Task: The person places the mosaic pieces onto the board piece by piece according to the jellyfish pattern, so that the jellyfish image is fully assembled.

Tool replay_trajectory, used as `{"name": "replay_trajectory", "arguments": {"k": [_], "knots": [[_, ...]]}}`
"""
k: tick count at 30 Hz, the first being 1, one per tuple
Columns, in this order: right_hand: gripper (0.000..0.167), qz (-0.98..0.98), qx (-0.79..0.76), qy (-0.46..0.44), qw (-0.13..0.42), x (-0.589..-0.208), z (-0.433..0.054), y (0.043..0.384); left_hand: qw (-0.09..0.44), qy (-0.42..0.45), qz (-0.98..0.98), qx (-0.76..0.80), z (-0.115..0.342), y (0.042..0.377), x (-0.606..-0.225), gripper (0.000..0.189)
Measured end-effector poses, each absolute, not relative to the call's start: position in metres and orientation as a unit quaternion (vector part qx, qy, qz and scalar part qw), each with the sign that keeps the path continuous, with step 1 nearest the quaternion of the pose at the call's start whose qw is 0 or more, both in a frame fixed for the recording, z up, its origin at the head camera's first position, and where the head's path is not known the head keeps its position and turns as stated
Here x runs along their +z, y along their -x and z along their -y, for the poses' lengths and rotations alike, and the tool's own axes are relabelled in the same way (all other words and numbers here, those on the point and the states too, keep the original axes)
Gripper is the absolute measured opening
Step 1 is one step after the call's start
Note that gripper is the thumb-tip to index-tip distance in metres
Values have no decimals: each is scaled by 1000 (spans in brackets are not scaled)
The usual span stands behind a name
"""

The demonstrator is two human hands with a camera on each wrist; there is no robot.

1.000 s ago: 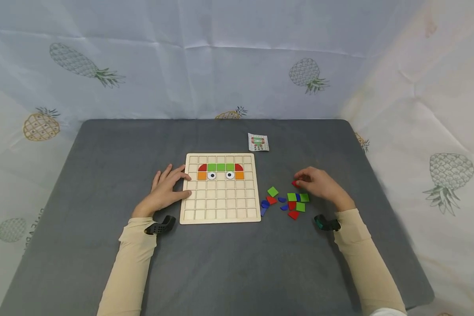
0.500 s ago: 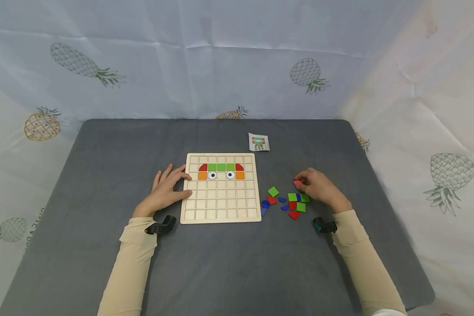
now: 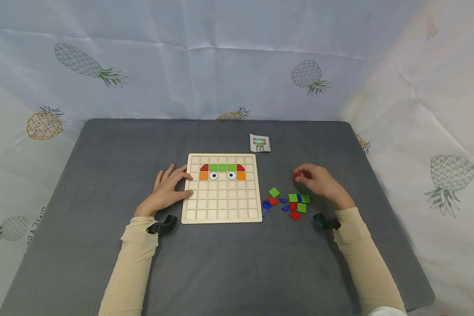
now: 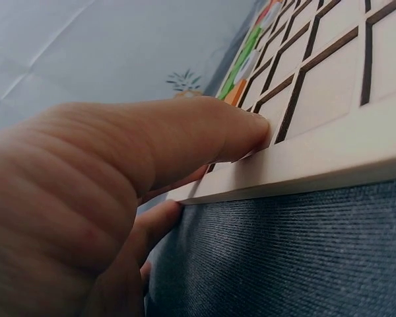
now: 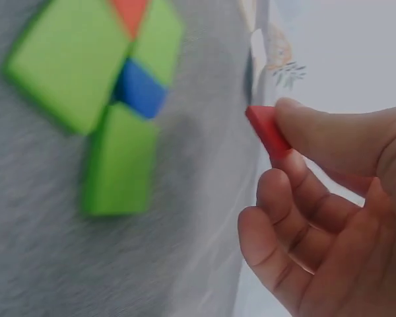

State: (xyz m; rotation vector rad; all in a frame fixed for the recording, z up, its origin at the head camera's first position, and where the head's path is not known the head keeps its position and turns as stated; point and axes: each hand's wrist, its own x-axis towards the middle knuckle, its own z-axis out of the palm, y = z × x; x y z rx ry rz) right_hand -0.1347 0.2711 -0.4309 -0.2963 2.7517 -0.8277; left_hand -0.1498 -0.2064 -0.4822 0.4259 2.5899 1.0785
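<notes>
My left hand (image 3: 163, 191) rests on the left edge of a wooden grid board (image 3: 225, 204), thumb and fingers spread. In the left wrist view its thumb (image 4: 241, 129) presses on the board's rim. On the board's upper rows lie green squares (image 3: 222, 167), red rounded corner pieces (image 3: 204, 167), orange squares (image 3: 203, 176) and two eye pieces (image 3: 213, 175). Right of the board, my right hand (image 3: 320, 181) pinches a small red tile (image 5: 270, 130) between thumb and fingers, above the table. Its exact shape is partly hidden by the thumb.
Between board and right hand lie several loose tiles: green squares (image 3: 274, 192), red pieces (image 3: 294, 216) and blue pieces (image 3: 285, 208). A small printed card (image 3: 260, 143) lies behind the board's right corner. Pineapple-print cloth (image 3: 229, 79) hangs behind the grey table (image 3: 221, 263).
My right hand has turned the red tile in its fingers and moved slightly up and away from the loose tiles. The left hand stays on the board's edge.
</notes>
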Motion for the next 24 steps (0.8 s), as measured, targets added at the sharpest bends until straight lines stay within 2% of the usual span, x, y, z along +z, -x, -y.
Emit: {"name": "replay_trajectory", "arguments": {"k": [4,13,24], "knots": [[27,-942,-296,115,111,-423,-264,139,151,-149,-902,375,207,150,-483,37],[18,-933,-329,94,110,-408,-236,150,147,-147,-903,375,207,149,-483,37],[18,-928,-342,112,96,-401,-205,160,147,-145,-905,373,206,149,-483,37]]}}
